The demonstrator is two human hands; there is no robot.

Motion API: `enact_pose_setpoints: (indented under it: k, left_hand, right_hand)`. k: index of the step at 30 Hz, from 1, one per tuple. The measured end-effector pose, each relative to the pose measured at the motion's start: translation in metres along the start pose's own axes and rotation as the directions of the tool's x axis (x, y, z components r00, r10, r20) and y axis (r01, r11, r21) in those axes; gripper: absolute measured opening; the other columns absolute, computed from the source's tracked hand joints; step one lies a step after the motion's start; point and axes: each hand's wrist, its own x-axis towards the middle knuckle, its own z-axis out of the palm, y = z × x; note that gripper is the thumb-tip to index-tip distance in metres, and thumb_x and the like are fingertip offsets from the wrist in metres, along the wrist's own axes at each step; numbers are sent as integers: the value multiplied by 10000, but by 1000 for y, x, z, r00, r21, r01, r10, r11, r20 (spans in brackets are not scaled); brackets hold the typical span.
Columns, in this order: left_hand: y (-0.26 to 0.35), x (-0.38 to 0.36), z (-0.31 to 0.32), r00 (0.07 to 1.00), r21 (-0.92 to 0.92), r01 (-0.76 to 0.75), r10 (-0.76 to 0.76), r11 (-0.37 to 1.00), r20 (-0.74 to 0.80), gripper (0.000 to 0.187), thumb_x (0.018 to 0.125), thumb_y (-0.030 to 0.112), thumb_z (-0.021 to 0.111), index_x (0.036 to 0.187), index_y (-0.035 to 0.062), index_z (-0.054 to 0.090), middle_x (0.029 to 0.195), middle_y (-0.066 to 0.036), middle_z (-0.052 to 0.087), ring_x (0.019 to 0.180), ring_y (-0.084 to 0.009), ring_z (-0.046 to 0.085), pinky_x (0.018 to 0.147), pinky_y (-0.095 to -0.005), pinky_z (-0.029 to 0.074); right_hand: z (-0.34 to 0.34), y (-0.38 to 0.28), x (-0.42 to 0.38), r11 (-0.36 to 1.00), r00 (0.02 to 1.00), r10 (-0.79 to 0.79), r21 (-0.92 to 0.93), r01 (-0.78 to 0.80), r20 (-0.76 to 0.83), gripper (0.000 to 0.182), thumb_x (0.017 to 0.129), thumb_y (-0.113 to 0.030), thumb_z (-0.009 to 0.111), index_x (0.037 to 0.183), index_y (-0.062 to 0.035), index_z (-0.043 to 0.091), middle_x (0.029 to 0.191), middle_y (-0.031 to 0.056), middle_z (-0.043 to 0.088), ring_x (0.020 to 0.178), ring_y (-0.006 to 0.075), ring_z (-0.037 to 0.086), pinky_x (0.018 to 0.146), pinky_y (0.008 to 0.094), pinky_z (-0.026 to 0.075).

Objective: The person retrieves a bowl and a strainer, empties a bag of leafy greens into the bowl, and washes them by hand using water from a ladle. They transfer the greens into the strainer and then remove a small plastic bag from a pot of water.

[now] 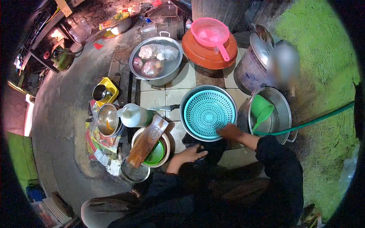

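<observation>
A turquoise colander (208, 110) sits inside a round metal basin (183, 123) in the middle. My right hand (231, 133) is at the lower right rim of the colander, its fingers curled over the edge; they look dark and a little blurred. My left hand (192, 154) is below the basin, with thumb and fingers stretched to the right and nothing seen in them. Close by it lies something black, like a plastic bag (189, 140). A knife (161, 108) rests on the tiles, its dark handle against the basin's left side.
A pot (279, 135) on the right holds a green dipper (262, 108), and a green hose (323, 119) runs into it. Behind stand a pot of wrapped items (167, 78) and a pink strainer (210, 32). A board (146, 146) lies across a bowl at left.
</observation>
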Motion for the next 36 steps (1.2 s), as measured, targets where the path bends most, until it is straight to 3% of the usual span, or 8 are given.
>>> enact_pose_setpoints:
  k: [6,13,16,20,25,27,30,36]
  left_hand:
    - [64,-65,-28,829,140,-475,388,869,403,370,928,264,467,1220,40,503,1042,-169,624,966,-269,608,793,-383,483]
    - [95,-108,-22,619,-116,-650,611,751,494,331,963,244,425,1130,-12,552,837,-141,602,739,-212,600,672,-312,474]
    - [112,-140,-31,234,-142,-929,841,341,487,297,972,208,409,1072,-24,565,800,-137,598,717,-230,594,649,-325,463]
    - [110,-142,-23,300,-311,-764,738,565,604,292,979,190,397,950,-51,558,691,-100,572,671,-217,571,626,-329,451]
    - [124,-152,-33,91,-479,-767,811,427,578,256,973,136,399,895,-67,534,694,-112,577,656,-211,574,600,-315,443]
    - [124,-150,-33,95,-484,-719,761,499,642,243,973,120,396,881,-64,524,695,-117,578,652,-212,576,594,-314,442]
    - [118,-148,-30,93,-541,-683,793,491,602,245,979,117,392,840,-53,502,692,-120,569,627,-216,572,577,-320,441]
    - [127,-159,-31,333,-321,-706,696,631,636,285,988,119,378,765,-24,485,704,-120,600,644,-207,600,587,-312,446]
  right_hand:
    - [-43,-1,11,993,990,23,116,-39,136,561,697,-527,657,1038,-89,573,829,121,627,809,333,628,722,458,486]
    - [7,11,-7,833,1000,-9,553,-5,22,542,772,-547,589,1130,-140,590,1074,119,618,981,317,599,795,440,486]
    - [50,20,-20,904,997,-77,421,78,-19,387,859,-407,535,1173,-184,571,1093,120,623,987,297,609,821,417,489]
    - [-60,-41,-18,947,961,84,278,-159,263,381,892,-330,516,1243,-183,526,1195,129,579,1022,322,592,865,414,474]
    - [-172,-39,-21,471,973,194,882,19,-125,521,886,-343,597,1281,-29,470,1290,132,513,1136,217,507,981,353,387]
    - [-240,-30,-46,436,863,484,895,-96,-144,430,894,-299,593,1226,-40,507,1232,89,548,1100,161,505,967,354,395]
    - [-307,-9,-65,190,423,746,773,605,-514,427,950,-292,493,1297,-54,418,1267,97,517,1098,199,534,936,369,425]
    - [-321,103,-100,103,161,926,640,761,-340,356,954,-341,467,1232,-119,443,1130,40,565,913,161,555,799,325,464]
